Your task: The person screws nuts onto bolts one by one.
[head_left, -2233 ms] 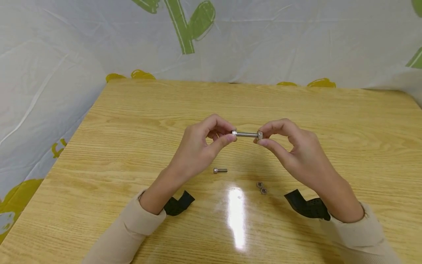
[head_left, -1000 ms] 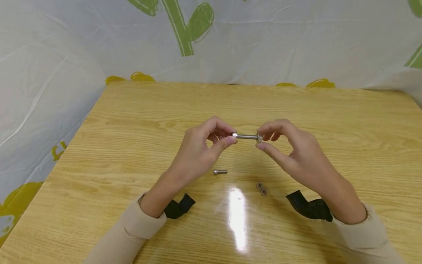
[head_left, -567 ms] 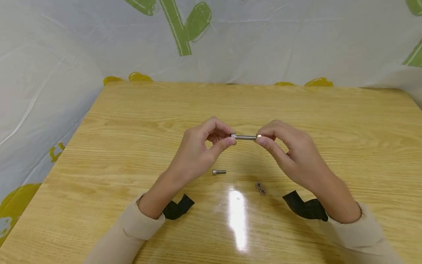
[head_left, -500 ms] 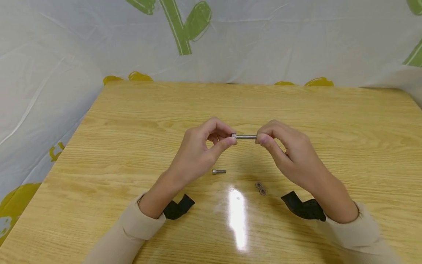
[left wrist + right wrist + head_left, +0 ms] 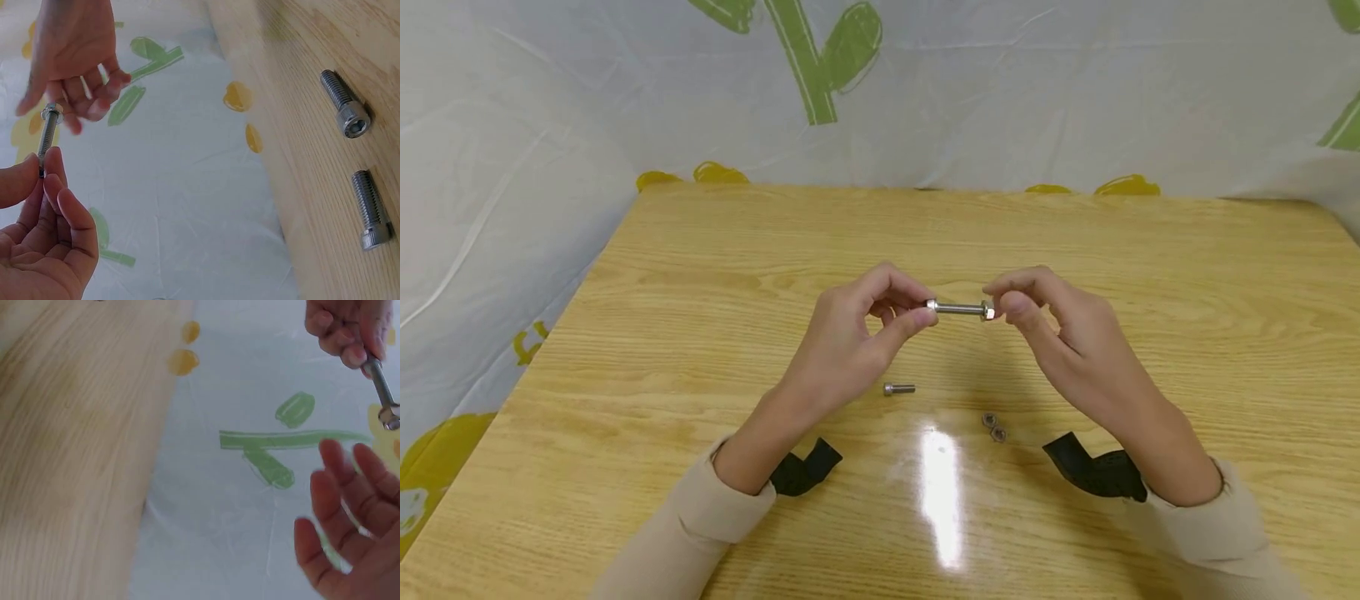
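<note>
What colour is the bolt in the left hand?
Silvery grey; the held bolt shows best in the head view.

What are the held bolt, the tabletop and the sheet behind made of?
Bolt: probably steel, shiny silver-grey, with bright glints. Tabletop: wood or wood-look laminate, glossy, going by grain and a bright reflection. Sheet: fabric or thin plastic, fairly matte; its creases fit either.

Indoor tabletop workspace, wood-grain table [image 5: 760, 242], plant-patterned sheet [image 5: 1000, 100] behind

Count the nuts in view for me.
3: the first nut on the end of the bolt held by the left hand, the second nut and the third nut close together on the table. Others may be hidden.
</note>
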`<action>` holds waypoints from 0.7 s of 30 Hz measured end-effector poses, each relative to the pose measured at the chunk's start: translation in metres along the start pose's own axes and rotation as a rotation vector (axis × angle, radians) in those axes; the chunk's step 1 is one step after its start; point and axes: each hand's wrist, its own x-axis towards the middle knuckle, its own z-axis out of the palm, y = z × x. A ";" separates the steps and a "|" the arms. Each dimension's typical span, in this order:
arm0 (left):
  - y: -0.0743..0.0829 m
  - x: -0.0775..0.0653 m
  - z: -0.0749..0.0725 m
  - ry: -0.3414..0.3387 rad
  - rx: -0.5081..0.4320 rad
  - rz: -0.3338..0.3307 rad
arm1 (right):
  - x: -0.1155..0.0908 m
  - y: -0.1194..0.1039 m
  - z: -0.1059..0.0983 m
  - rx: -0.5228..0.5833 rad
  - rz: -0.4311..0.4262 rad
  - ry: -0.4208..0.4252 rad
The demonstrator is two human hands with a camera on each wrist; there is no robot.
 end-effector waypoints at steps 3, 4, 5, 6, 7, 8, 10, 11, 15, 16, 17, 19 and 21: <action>-0.001 0.000 -0.001 0.003 0.005 0.001 | 0.001 0.001 -0.003 -0.006 -0.113 -0.009; -0.001 0.000 -0.001 0.005 0.005 0.001 | 0.002 0.001 -0.003 -0.004 -0.155 -0.006; -0.001 0.000 -0.001 0.006 0.005 0.003 | 0.003 0.001 -0.003 -0.003 -0.189 0.001; -0.001 0.001 -0.002 0.007 0.004 0.005 | 0.003 0.001 -0.002 -0.003 -0.212 0.009; -0.001 0.001 -0.002 0.006 0.004 0.008 | 0.004 0.001 -0.002 -0.001 -0.234 0.020; -0.001 0.001 -0.002 0.005 0.003 0.013 | 0.004 0.001 -0.001 -0.001 -0.249 0.030; -0.001 0.001 -0.002 0.001 0.000 0.018 | 0.004 0.001 0.000 -0.001 -0.275 0.045; -0.001 0.001 -0.002 -0.001 -0.002 0.021 | 0.004 0.001 0.000 0.000 -0.287 0.051; -0.001 0.001 -0.002 -0.002 -0.001 0.029 | 0.003 0.001 0.001 -0.004 -0.310 0.060; 0.000 0.001 -0.002 -0.003 -0.001 0.032 | 0.003 0.002 0.001 -0.007 -0.310 0.058; 0.000 0.001 -0.002 -0.003 -0.001 0.034 | 0.003 0.002 0.001 -0.010 -0.307 0.055; 0.000 0.001 -0.001 -0.005 -0.003 0.041 | 0.002 0.002 0.001 -0.024 -0.284 0.039; 0.000 0.001 -0.001 -0.008 -0.005 0.043 | 0.001 0.002 0.002 -0.040 -0.250 0.025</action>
